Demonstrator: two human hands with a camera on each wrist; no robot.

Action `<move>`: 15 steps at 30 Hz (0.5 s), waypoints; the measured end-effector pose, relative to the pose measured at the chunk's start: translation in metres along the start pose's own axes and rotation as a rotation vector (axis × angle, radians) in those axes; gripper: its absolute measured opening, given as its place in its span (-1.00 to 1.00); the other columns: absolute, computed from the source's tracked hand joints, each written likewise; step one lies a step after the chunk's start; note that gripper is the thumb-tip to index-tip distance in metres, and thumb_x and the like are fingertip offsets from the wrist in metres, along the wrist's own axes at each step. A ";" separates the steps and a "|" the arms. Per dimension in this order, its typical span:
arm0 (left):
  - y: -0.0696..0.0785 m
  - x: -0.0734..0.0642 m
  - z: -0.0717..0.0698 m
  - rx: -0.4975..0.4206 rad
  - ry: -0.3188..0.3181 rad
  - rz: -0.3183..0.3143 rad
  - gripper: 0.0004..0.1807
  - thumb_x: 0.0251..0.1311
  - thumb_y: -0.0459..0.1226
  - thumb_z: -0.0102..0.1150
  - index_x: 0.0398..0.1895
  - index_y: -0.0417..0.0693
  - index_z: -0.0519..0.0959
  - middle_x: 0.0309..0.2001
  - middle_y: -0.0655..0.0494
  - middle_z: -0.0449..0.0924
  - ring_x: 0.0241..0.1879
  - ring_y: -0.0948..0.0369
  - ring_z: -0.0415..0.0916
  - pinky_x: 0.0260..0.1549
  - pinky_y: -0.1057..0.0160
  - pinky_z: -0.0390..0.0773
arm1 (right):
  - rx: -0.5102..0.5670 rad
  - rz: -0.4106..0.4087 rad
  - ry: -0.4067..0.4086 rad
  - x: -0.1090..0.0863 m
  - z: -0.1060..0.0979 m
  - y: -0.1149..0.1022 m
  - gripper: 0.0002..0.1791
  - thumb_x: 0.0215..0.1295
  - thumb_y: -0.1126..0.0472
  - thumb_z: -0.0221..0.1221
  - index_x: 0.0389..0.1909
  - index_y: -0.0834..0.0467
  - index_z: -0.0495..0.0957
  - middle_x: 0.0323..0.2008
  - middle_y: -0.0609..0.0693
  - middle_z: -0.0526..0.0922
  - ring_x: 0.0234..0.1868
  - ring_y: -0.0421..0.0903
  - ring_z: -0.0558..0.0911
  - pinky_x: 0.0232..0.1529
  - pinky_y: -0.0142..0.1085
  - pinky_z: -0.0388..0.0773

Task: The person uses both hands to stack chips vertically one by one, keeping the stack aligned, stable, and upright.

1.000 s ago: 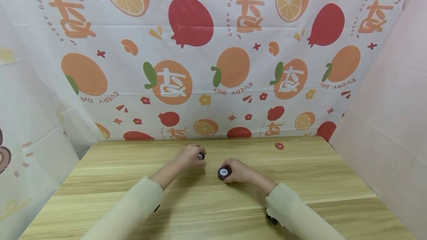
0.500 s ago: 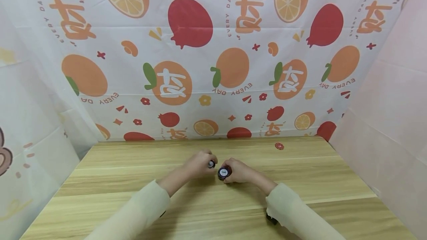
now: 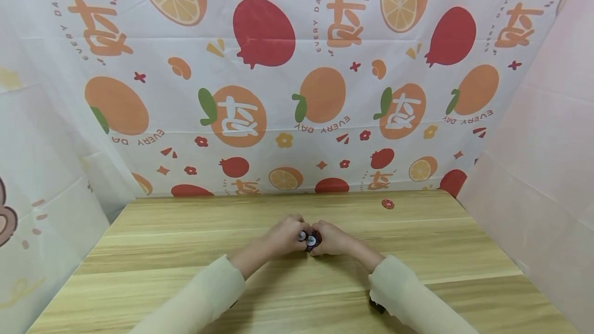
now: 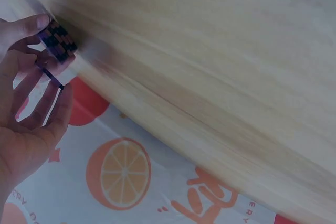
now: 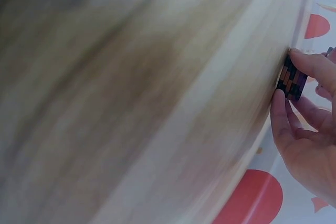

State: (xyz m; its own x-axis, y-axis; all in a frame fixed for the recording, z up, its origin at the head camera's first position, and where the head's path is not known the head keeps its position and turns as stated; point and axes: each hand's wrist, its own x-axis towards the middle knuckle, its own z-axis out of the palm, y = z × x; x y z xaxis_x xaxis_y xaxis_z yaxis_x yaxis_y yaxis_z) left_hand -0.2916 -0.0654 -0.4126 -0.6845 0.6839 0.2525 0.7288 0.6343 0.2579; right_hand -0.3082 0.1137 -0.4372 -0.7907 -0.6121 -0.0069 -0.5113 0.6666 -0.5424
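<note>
Near the middle of the table, my right hand grips a short stack of poker chips between thumb and fingers. Its top chip has a white centre with a number; the dark, patterned edges show in the right wrist view. My left hand pinches a single dark poker chip with a pale centre. That chip is close beside the stack and tilted. In the left wrist view the thin chip appears apart from the stack, with a small gap between them.
A red poker chip lies flat at the back right of the wooden table. A black object is partly hidden by the right sleeve. A printed fruit cloth hangs behind the table's back edge.
My left hand has moved right and nearer, bringing its poker chip from well left of the stack to right beside it. The right hand and the stack have stayed in place.
</note>
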 end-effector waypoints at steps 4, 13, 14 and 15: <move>0.003 0.002 0.002 -0.003 -0.006 0.000 -0.80 -0.07 -0.36 0.31 -0.31 -0.17 0.61 -0.34 0.01 0.47 -0.34 0.14 0.43 -0.35 0.26 0.48 | -0.005 -0.008 0.001 0.000 0.000 0.001 -0.50 -0.08 0.21 0.40 -0.10 0.25 0.48 -0.30 -0.07 0.41 -0.27 -0.17 0.43 -0.20 -0.30 0.41; 0.010 0.003 0.007 0.026 0.001 0.011 -0.74 -0.10 -0.35 0.33 -0.27 -0.16 0.57 -0.37 0.01 0.46 -0.38 0.12 0.42 -0.40 0.26 0.47 | 0.014 -0.002 0.010 0.000 0.001 0.001 -0.50 -0.12 0.26 0.40 -0.09 0.26 0.49 -0.32 -0.06 0.39 -0.32 -0.17 0.41 -0.23 -0.31 0.40; 0.010 0.003 0.007 0.030 0.003 0.012 -0.73 -0.10 -0.35 0.33 -0.26 -0.16 0.57 -0.38 0.01 0.46 -0.39 0.12 0.42 -0.40 0.26 0.47 | 0.012 -0.001 0.011 0.000 0.002 0.001 -0.50 -0.12 0.26 0.40 -0.09 0.26 0.49 -0.33 -0.06 0.39 -0.33 -0.18 0.41 -0.24 -0.31 0.40; 0.010 0.003 0.007 0.034 0.005 0.011 -0.72 -0.11 -0.36 0.33 -0.24 -0.16 0.57 -0.38 0.02 0.46 -0.39 0.12 0.43 -0.41 0.26 0.47 | 0.011 0.000 0.012 0.000 0.002 0.001 -0.50 -0.12 0.26 0.40 -0.09 0.25 0.49 -0.33 -0.06 0.39 -0.33 -0.18 0.41 -0.24 -0.31 0.40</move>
State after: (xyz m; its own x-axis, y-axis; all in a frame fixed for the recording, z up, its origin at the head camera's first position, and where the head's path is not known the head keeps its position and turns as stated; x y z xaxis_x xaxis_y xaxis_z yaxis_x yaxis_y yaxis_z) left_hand -0.2860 -0.0543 -0.4160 -0.6764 0.6892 0.2597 0.7364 0.6387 0.2231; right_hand -0.3082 0.1135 -0.4391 -0.7947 -0.6070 0.0037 -0.5079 0.6614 -0.5519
